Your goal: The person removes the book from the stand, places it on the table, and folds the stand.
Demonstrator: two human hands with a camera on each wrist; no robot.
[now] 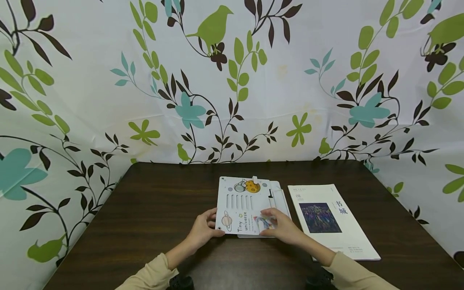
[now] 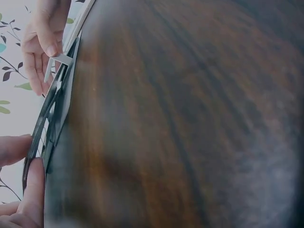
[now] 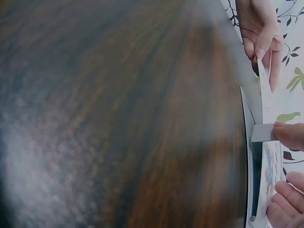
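A white folding book stand (image 1: 232, 203), printed with an astronaut, planets and "Tiny universe", lies mid-table in the head view. Beneath it, a second white panel (image 1: 284, 197) shows along the right side. My left hand (image 1: 204, 225) grips the stand's lower left edge between thumb and fingers. At the lower right my right hand (image 1: 280, 227) pinches the stand, fingers over the printed face. In the right wrist view, that hand's thumb touches a small pale tab (image 3: 262, 133) on the near edge. Both wrist views show a narrow gap between the layers.
A cream magazine (image 1: 330, 241) with a dark picture lies right of the stand, partly behind the right forearm. The dark wooden table (image 1: 163, 193) ends at a wall hung with leaf-and-bird patterned cloth (image 1: 275, 92).
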